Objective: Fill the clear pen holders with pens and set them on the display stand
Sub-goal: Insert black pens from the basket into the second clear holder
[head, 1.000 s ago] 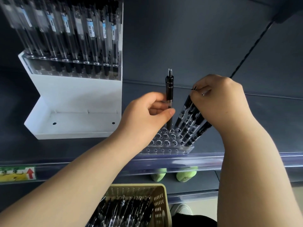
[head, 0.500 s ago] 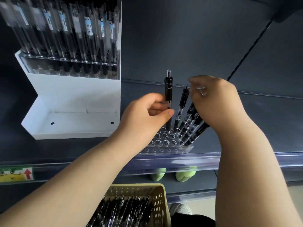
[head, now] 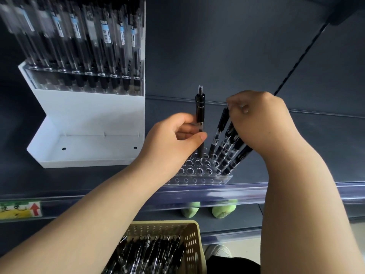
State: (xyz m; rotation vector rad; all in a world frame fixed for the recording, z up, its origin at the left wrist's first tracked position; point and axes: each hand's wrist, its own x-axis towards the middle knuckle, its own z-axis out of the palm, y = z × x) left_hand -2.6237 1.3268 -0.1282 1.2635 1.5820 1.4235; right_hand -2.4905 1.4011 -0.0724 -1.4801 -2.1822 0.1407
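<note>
A clear pen holder point(head: 199, 179) with rows of round holes lies on the dark shelf near its front edge. My left hand point(head: 177, 141) pinches one black pen point(head: 200, 107) that stands upright in a back hole. My right hand point(head: 262, 123) grips the tops of several black pens point(head: 227, 147) leaning in the holder's right-hand holes. The white display stand point(head: 87, 123) is to the left; its upper tier carries a clear holder full of pens point(head: 83, 50), and its lower step is bare.
A beige perforated basket point(head: 191, 246) of loose black pens sits below the shelf, by my arms. The shelf's clear price rail point(head: 217, 191) runs along the front edge, with a yellow-green label point(head: 19, 209) at left. Green shoes point(head: 223, 209) show underneath.
My right hand has moved a little left, and one pen of its bunch now stands apart, nearer the upright one. The left hand and its pen have kept still.
</note>
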